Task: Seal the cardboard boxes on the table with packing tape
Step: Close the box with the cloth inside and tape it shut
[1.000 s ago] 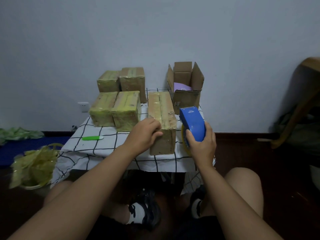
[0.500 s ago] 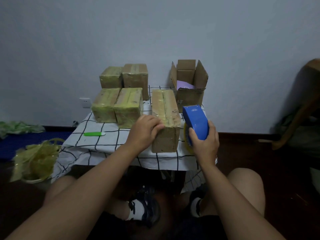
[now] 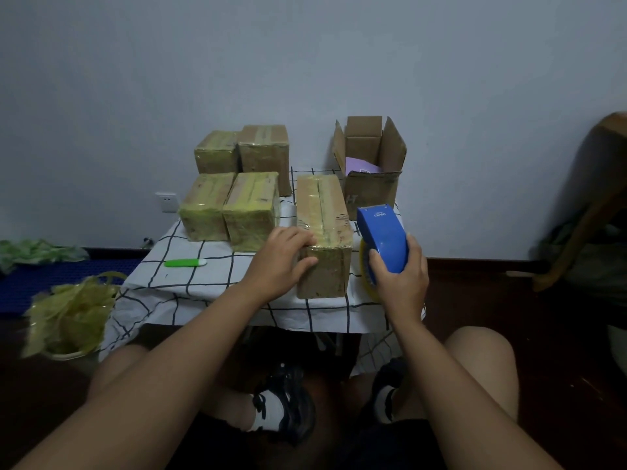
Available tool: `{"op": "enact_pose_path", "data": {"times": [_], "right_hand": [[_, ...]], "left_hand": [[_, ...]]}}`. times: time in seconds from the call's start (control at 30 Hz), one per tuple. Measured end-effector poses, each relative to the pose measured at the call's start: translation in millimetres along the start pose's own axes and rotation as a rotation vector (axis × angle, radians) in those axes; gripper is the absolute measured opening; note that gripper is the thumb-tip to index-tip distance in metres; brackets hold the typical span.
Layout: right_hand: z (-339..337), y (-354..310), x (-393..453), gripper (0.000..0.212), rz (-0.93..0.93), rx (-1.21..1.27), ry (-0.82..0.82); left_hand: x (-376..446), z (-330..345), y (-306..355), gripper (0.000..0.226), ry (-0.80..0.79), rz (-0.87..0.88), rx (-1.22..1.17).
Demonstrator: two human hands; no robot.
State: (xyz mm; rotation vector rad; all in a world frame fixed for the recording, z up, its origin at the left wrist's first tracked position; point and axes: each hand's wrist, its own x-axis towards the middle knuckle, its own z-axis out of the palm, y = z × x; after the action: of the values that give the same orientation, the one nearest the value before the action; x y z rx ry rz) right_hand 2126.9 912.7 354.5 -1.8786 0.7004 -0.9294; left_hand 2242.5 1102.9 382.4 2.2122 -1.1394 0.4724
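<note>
Left of the long taped box (image 3: 322,212) stand four sealed tape-wrapped boxes (image 3: 230,205). The left hand (image 3: 280,257) curls over that long box's near left corner. Right of it, the right hand (image 3: 400,276) grips a blue tape dispenser (image 3: 383,239). Behind, an open cardboard box (image 3: 371,157) holds something purple.

Left hand (image 3: 283,257) steadies box (image 3: 324,232); right hand (image 3: 402,283) grips dispenser (image 3: 383,240).
</note>
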Motion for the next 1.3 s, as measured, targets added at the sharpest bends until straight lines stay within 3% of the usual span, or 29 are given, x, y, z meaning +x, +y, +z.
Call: {"op": "enact_pose_path", "data": {"times": [0.17, 0.27, 0.4, 0.5, 0.9, 1.0, 1.17, 1.3], "right_hand": [[-0.3, 0.0, -0.3, 0.069, -0.003, -0.003, 0.008], [-0.9, -1.2, -1.0, 0.069, -0.01, 0.0, 0.004], [-0.8, -1.1, -0.3, 0.068, -0.012, -0.002, 0.016], [-0.2, -1.7, -0.5, 0.069, -0.02, 0.0, 0.017], [0.1, 0.4, -1.0, 0.069, -0.034, -0.003, 0.027], [-0.6, 0.9, -1.3, 0.068, -0.036, -0.001, 0.021], [0.0, 0.2, -1.0, 0.068, -0.023, 0.008, 0.026], [0.0, 0.5, -0.4, 0.068, -0.026, 0.006, 0.021]], "left_hand": [[-2.9, 0.3, 1.5, 0.035, 0.0, -0.015, -0.004], [-4.6, -3.0, 3.2, 0.043, -0.029, -0.153, -0.173], [-5.3, -5.8, -3.7, 0.012, 0.048, -0.106, -0.208], [-4.3, -2.1, 0.8, 0.007, 0.128, -0.111, -0.17], [-6.1, -1.3, 0.2, 0.023, 0.128, -0.17, -0.247], [-15.6, -0.3, 3.8, 0.045, 0.057, -0.299, -0.378], [-48.8, 19.7, 37.5, 0.033, 0.354, -0.469, -0.408], [-59.2, 36.5, 59.0, 0.04, 0.317, -0.47, -0.385]]}}
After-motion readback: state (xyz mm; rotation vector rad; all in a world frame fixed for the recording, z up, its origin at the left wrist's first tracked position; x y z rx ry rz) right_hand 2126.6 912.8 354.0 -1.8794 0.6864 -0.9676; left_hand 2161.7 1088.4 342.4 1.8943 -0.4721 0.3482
